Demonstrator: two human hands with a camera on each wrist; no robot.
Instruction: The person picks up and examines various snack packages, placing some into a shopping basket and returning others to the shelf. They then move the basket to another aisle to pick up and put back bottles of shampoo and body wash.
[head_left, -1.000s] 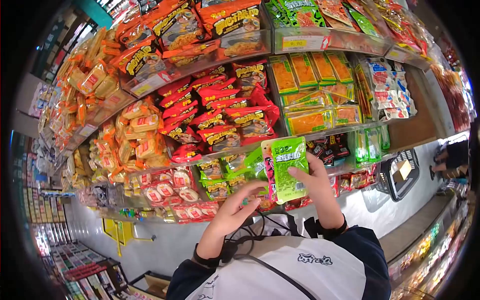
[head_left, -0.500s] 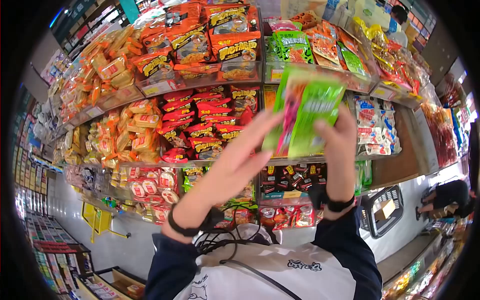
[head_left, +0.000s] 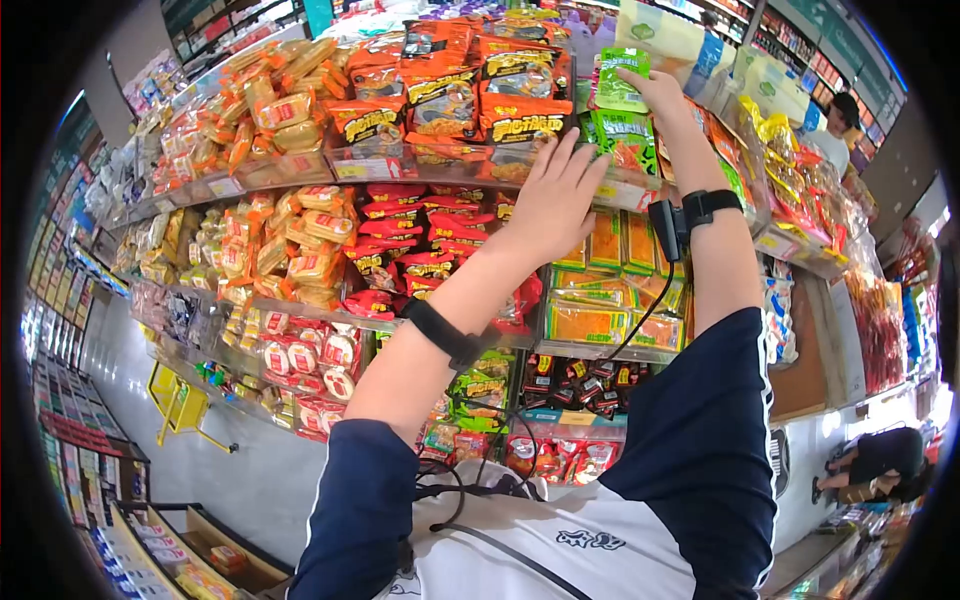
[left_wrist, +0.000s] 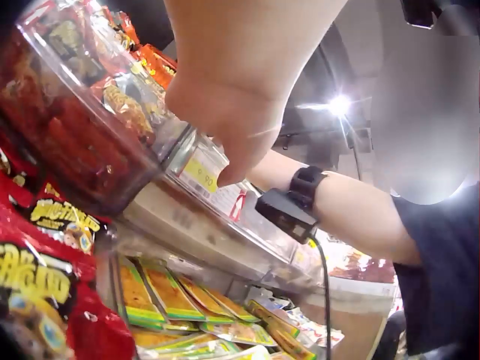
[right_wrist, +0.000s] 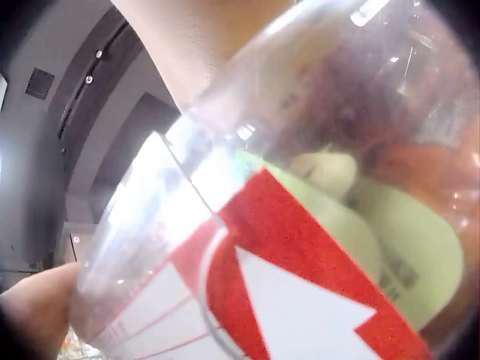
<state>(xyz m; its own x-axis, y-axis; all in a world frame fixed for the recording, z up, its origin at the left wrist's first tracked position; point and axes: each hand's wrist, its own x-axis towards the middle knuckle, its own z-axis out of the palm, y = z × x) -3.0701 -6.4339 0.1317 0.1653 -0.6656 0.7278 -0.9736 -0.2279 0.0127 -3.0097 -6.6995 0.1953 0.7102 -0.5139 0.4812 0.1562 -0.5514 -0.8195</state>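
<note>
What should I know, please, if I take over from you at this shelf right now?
Right hand: grips a green packet, raised over the top shelf, just above the green packs stocked there.
Left hand: open, fingers spread against the shelf's clear front.
Done: the packet is up at the matching row.
Left: probably set it in among the packs and let go; it is not yet released.

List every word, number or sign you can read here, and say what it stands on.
No text reads clearly.
Orange packets: yellow lettering, too blurred.
Green packet in the right hand: print too small.
Yellow price label: digits blurred.
Shelf label: white arrow on red, no words.
</note>
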